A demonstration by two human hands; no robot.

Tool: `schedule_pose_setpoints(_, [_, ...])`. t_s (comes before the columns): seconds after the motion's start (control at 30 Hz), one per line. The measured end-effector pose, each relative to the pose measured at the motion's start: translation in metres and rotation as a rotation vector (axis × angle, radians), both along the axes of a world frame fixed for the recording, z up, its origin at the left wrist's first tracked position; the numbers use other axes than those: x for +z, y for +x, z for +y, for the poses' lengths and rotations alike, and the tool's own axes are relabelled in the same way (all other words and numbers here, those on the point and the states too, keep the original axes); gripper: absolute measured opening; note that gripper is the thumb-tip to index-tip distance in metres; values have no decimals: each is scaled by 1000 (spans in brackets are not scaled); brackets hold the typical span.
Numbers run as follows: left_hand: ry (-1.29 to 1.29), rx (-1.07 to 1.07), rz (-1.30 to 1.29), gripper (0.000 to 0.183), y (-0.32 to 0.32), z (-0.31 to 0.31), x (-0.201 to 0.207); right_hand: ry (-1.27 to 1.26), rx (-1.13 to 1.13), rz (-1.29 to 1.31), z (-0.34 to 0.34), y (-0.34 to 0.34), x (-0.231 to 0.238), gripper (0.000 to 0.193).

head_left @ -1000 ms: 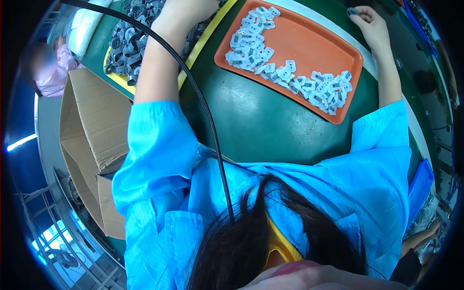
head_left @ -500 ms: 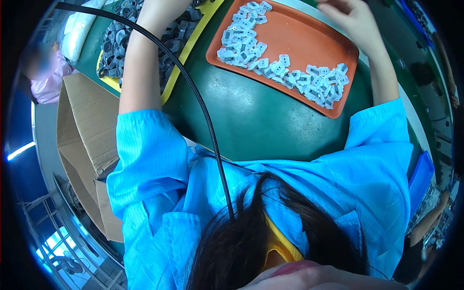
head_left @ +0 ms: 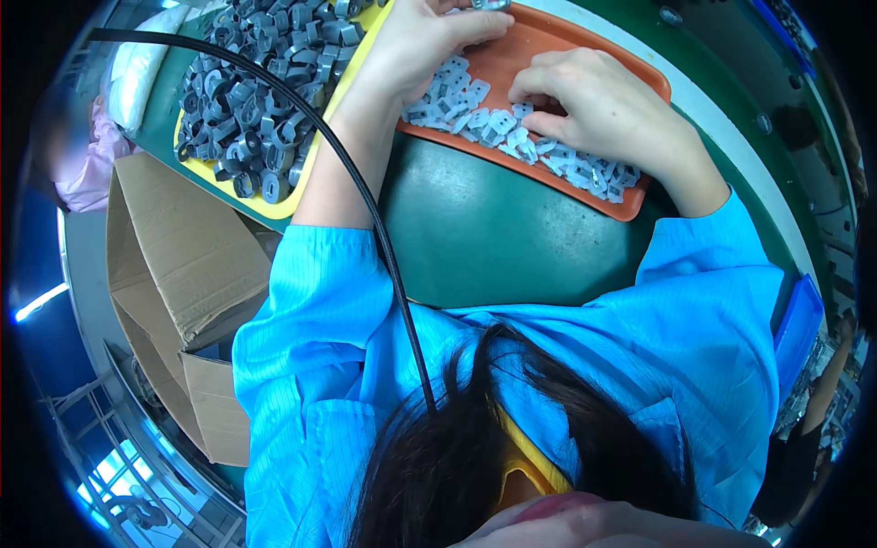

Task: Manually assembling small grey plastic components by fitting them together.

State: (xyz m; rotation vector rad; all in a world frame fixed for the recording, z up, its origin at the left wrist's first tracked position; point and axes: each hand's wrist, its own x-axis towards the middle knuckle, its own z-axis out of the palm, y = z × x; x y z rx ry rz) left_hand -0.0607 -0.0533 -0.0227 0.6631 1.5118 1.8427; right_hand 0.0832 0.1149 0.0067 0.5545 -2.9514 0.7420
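My left hand (head_left: 423,41) is over the far left of an orange tray (head_left: 548,41), its thumb and fingers closed on a small grey part (head_left: 491,4) that is partly cut off by the top edge. My right hand (head_left: 594,100) reaches into the same tray with bent fingers. Its fingertips come down at the small translucent white plastic pieces (head_left: 498,123) with dark holes, which lie heaped along the tray's near and left sides. The thumb and forefinger curl around a spot among them; whether a piece is between them cannot be made out.
A yellow tray (head_left: 294,203) full of grey ring-shaped parts (head_left: 242,110) stands on the green table (head_left: 493,228) at left. A black cable (head_left: 388,228) crosses the view. An open cardboard box (head_left: 187,247) stands at lower left. Another person in pink (head_left: 91,164) is at far left.
My left hand has moved right from the yellow tray to the orange tray, now with a grey part. My right hand has come down and left from beyond the tray onto the translucent pieces.
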Motion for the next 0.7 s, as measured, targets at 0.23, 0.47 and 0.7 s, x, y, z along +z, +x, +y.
schedule_pose_setpoints(0.23, [-352, 128, 426, 42, 22, 10, 10, -25, 78, 57, 7, 2, -10, 16])
schedule_pose_setpoints(0.47, [-384, 187, 475, 36, 33, 13, 15, -71, -252, -380, 25, -7, 21, 10])
schedule_pose_setpoints(0.7, [-311, 316, 804, 30, 42, 24, 12, -1093, -527, -209, 29, -26, -13, 12])
